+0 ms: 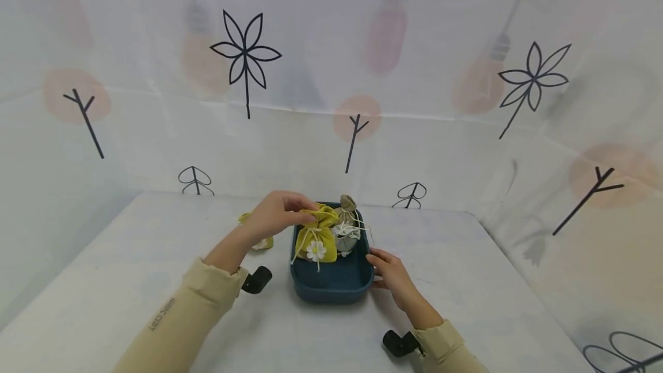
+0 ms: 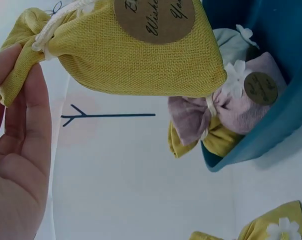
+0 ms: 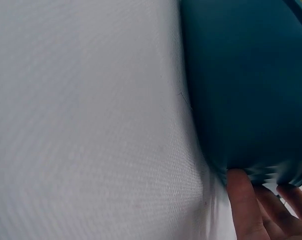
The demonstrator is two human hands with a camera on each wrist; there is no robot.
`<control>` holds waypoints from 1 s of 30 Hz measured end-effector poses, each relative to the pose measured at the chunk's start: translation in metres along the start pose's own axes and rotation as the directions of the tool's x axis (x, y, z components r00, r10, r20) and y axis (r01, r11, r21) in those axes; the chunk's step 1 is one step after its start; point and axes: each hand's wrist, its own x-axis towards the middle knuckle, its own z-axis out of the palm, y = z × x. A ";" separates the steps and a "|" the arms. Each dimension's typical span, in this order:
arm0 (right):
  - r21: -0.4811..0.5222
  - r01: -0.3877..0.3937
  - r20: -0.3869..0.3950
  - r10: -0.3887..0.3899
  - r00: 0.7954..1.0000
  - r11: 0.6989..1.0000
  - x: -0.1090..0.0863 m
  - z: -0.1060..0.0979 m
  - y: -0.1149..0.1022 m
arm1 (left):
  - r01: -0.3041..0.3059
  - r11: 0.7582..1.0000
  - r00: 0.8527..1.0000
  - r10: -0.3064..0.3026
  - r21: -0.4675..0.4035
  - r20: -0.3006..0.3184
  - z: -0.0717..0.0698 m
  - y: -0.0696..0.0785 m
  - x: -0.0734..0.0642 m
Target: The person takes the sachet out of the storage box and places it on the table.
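Observation:
My left hand (image 1: 279,214) pinches the gathered top of a yellow drawstring pouch (image 1: 327,242), which hangs over the dark blue bin (image 1: 331,294). A white flower trims one side of that pouch, and the left wrist view shows a round brown label on the other. Inside the bin lie a pale grey-green pouch (image 1: 347,239), an olive-brown one (image 1: 347,204) and, in the left wrist view, a pink pouch (image 2: 191,117) beside more yellow cloth. With its fingertips, my right hand (image 1: 396,280) touches the bin's right outer wall; the right wrist view shows these fingers (image 3: 241,200) against it.
Left of the bin, another yellow pouch (image 1: 265,243) with a white flower lies on the white table (image 1: 207,327), partly hidden behind the left hand. A printed curtain (image 1: 311,148) stands behind the table. Black wrist devices (image 1: 257,280) stick out below both sleeves.

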 end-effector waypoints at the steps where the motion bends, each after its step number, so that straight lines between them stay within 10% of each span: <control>1: 0.004 0.000 0.001 0.000 1.000 1.000 0.000 0.000 0.000 | 0.004 1.000 1.000 -0.004 0.002 -0.004 -0.002 -0.001 -0.001; 30: -0.004 0.008 0.010 -0.008 1.000 1.000 0.000 -0.003 0.003 | 0.077 0.997 0.988 -0.072 0.029 -0.134 -0.067 -0.038 -0.046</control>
